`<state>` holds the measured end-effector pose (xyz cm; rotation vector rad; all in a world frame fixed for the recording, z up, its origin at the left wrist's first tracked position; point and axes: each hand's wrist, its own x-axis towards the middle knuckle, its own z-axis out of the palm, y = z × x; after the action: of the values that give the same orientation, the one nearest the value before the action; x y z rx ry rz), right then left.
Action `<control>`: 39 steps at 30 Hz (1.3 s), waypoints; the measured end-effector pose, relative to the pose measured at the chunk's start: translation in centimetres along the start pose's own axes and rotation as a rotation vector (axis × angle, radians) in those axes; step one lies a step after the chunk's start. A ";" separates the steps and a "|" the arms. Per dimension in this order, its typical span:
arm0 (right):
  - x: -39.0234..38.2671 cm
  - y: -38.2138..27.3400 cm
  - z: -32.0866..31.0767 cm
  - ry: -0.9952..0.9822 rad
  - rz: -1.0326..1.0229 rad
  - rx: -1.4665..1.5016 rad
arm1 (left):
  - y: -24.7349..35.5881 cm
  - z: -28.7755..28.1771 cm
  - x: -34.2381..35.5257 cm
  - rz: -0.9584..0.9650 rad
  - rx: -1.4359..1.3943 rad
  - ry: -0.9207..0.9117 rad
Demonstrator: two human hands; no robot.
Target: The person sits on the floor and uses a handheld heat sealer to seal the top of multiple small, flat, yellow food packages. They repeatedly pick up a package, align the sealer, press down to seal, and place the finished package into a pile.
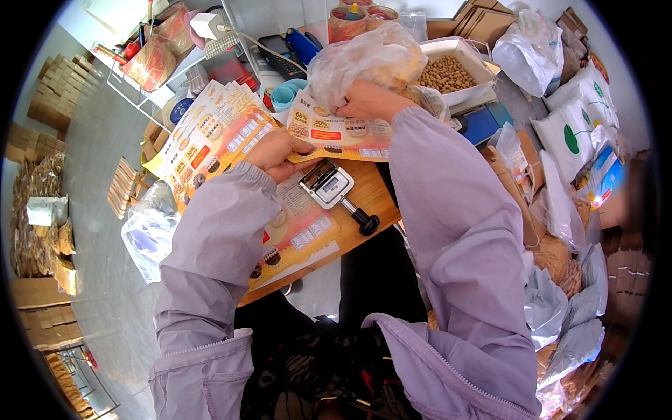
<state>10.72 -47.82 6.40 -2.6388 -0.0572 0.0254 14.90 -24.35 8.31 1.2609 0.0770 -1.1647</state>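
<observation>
The printed sheet (338, 134) runs crosswise — left hand (280, 152) pinching its near left corner, right hand (371, 103) at its far edge (its grip I can't tell).

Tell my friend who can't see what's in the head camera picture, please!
A person's left hand holds the lower-left corner of a flat, yellow printed sheet, while their right hand is at its top edge beside a crinkly see-through bag. Below, a metal tool with a black knob lies over more printed sheets.
</observation>
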 end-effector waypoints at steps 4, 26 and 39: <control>0.3 -0.2 0.5 0.112 -0.161 0.040 | 0.0 0.1 -0.1 -0.005 0.002 0.005; 0.5 -1.3 0.1 0.052 -0.085 -0.026 | 0.2 -0.1 -0.2 0.008 0.048 -0.008; 0.8 1.9 -0.5 0.005 -0.013 -0.236 | 0.3 0.1 0.1 -0.005 -0.004 -0.007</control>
<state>11.62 -49.72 5.93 -2.8742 -0.0800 0.0085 15.08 -24.55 8.51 1.2539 0.0773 -1.1727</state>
